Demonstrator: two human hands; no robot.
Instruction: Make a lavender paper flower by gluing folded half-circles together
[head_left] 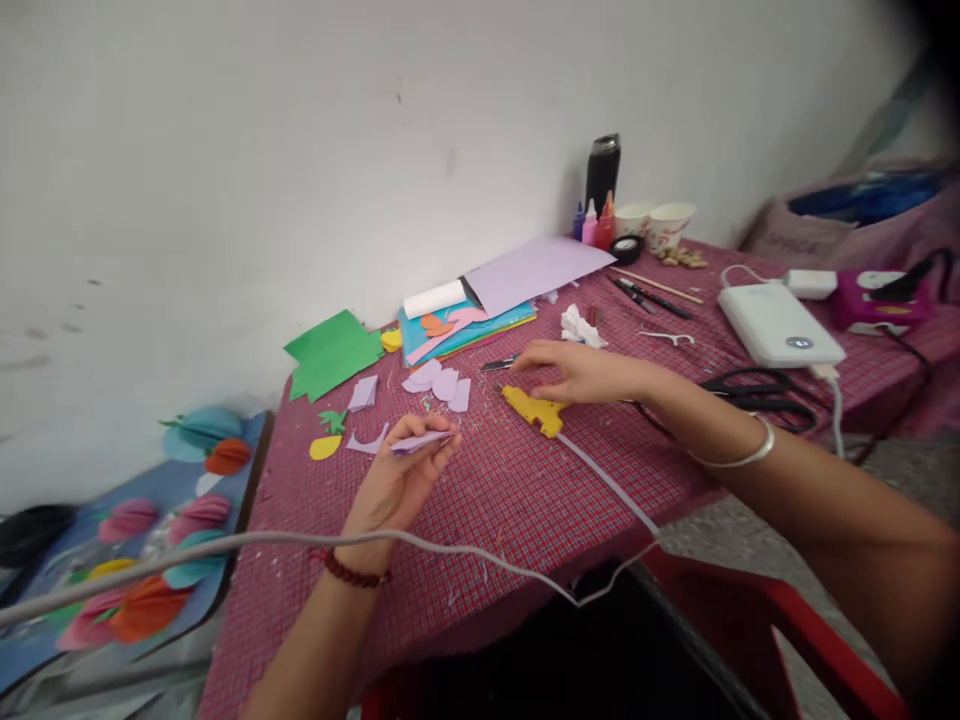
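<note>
My left hand [416, 470] is closed on a folded piece of lavender paper [421, 442], held just above the table. Beyond it lie cut lavender paper pieces [444, 384], a small lavender stack [364, 393] and a curved lavender offcut [368, 441]. Out over the table to the right, my right hand [574, 372] has its fingers stretched and apart, with nothing seen in them. Right beside it is a yellow glue gun [534, 410], lying on its side with a pale glue stick out of its back. A utility knife [496, 365] lies near its fingertips.
Coloured paper sheets [469, 330] lie toward the wall. A white power bank [780, 325] and black scissors [761, 390] are at right. A black bottle [602, 172] and paper cups [670, 226] stand behind. A grey cable [300, 539] crosses the foreground.
</note>
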